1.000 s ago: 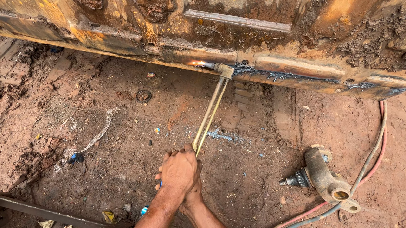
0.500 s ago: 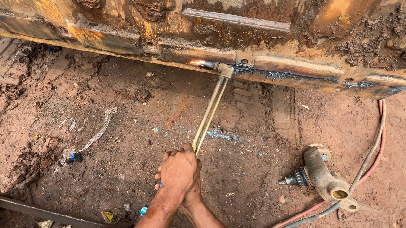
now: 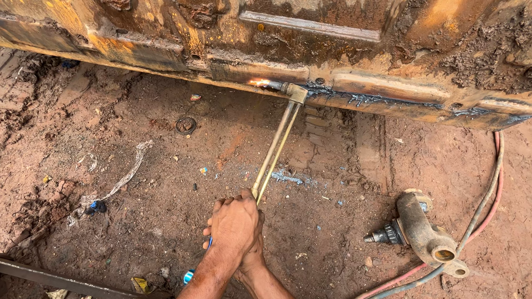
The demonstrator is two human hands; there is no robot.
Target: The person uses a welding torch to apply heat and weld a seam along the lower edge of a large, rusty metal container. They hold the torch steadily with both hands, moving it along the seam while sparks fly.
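While both hands (image 3: 234,226) grip torch (image 3: 276,145), hoses (image 3: 486,201), rusty fitting (image 3: 421,230) nearby

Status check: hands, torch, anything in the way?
Left hand over right hand, both gripping cutting torch. Flame at rusty steel edge. Hoses and metal fitting on dirt, off to the right.

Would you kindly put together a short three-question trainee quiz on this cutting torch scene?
1. True or false: the flame at the torch tip touches the rusty steel edge.
2. What lies on the dirt right of the cutting torch? A) a rusty metal fitting B) a hammer C) a bucket
3. Fill in: both hands grip the torch's ____ end.

Key: 1 true; 2 A, the fitting beside the hoses; 3 lower (handle).
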